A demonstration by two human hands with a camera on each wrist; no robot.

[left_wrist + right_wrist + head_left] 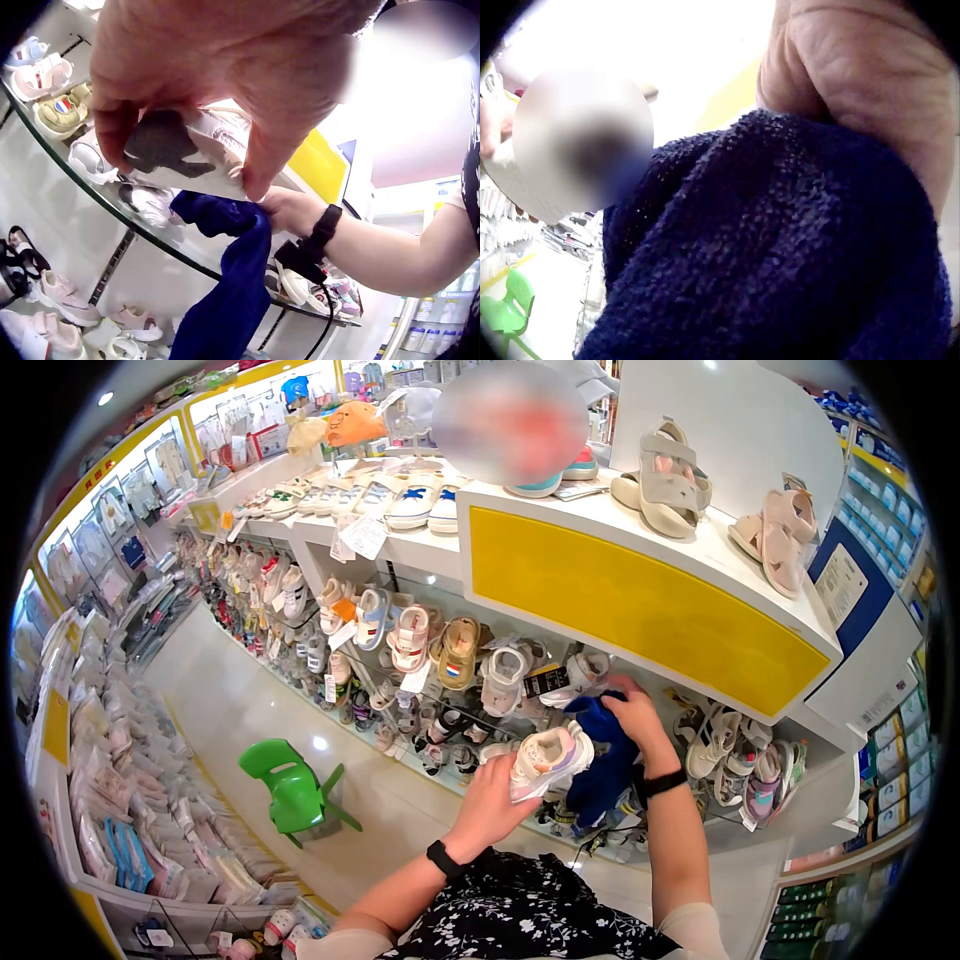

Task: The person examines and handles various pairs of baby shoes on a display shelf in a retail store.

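In the head view my left hand grips a small white child's shoe with pink and lavender parts, out in front of the glass shelf. The left wrist view has thumb and fingers on either side of this shoe. My right hand pinches the upper part of a dark blue cloth, which hangs down beside the shoe. A fuzzy, towel-like surface shows on the cloth in the right wrist view. Nearest to the right hand on the shelf is a pale shoe.
More children's shoes line the glass shelf, among them a tan one and a white one. Above them juts a white counter with a yellow panel. A green chair stands on the floor at left, near racks of packaged clothes.
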